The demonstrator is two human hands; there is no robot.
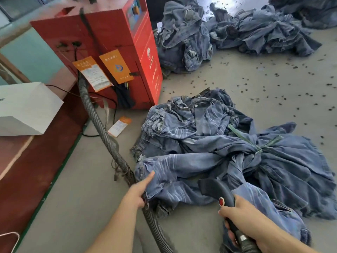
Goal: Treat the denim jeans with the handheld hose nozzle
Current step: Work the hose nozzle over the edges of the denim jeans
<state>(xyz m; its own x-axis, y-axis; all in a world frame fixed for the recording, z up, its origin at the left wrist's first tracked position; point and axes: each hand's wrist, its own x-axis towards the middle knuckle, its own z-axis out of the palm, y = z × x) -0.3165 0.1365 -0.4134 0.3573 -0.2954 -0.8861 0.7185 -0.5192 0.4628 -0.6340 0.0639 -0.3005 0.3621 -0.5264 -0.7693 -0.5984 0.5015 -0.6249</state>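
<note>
A heap of blue denim jeans [215, 143] lies on the concrete floor, tied at the right with a green strap [260, 147]. My right hand [242, 214] grips the handle of a black hose nozzle [217, 190] with a red button; its flat head rests on a jeans leg at the front of the heap. My left hand [138, 190] pinches the edge of that same leg, thumb stretched out along the cloth. A grey ribbed hose [102, 128] runs from the red machine past my left hand toward the bottom edge.
The red machine [109, 57] with orange tags stands at the upper left, cables hanging from it. A white box [27, 108] sits on a red ledge at left. More denim heaps [237, 31] lie behind. Small dark scraps litter the floor at right.
</note>
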